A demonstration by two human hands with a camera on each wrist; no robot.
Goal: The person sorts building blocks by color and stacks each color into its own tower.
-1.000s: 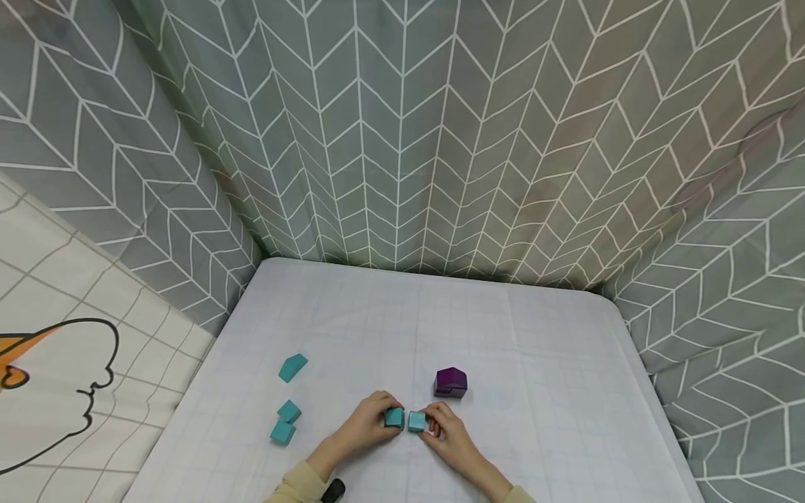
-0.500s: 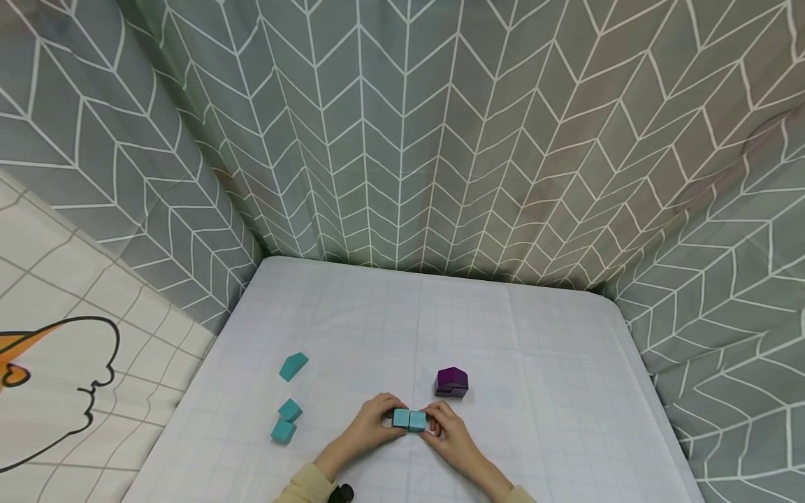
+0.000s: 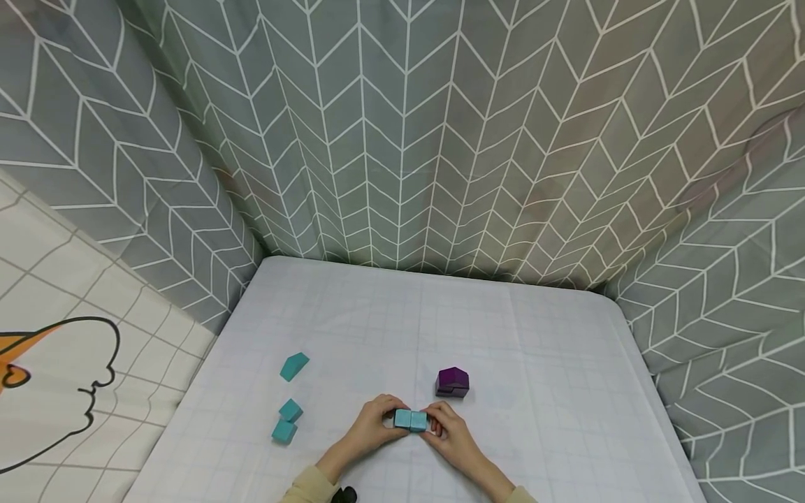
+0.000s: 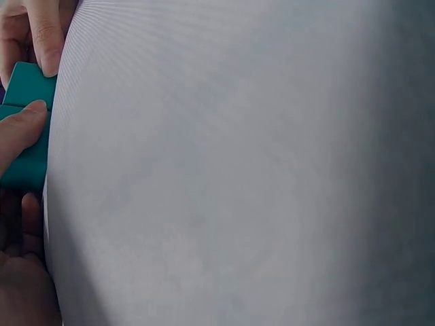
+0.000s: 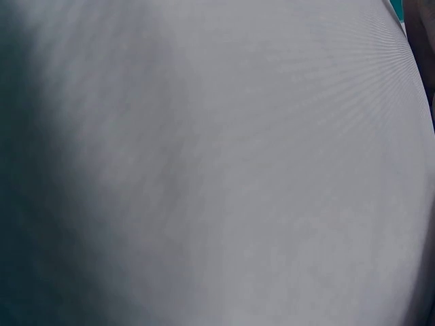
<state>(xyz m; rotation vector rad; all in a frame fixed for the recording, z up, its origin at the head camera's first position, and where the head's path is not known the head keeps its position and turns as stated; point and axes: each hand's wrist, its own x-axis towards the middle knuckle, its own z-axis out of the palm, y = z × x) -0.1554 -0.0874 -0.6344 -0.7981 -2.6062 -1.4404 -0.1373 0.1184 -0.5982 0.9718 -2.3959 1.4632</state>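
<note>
Two teal blocks meet side by side near the front middle of the table in the head view. My left hand [image 3: 372, 423] pinches the left teal block [image 3: 402, 418] between thumb and fingers. On the other side, my right hand [image 3: 454, 437] pinches the right teal block [image 3: 418, 421] the same way. The left wrist view shows a thumb [image 4: 26, 125] pressed on the nearer teal block [image 4: 27, 163], its face flush against the farther teal block [image 4: 30, 83]. Only a sliver of teal [image 5: 398, 8] shows at the corner of the right wrist view.
Behind the right hand stands a dark purple block shape [image 3: 452, 382]. To the left lie two teal blocks [image 3: 291, 410] corner to corner and a slanted teal block [image 3: 293, 365] farther back. A white cloth covers the table [image 3: 534, 391]; patterned curtains [image 3: 402, 140] hang around it.
My left hand has turned its block and moved it right until it meets the block in the right hand. The right hand has stayed nearly still.
</note>
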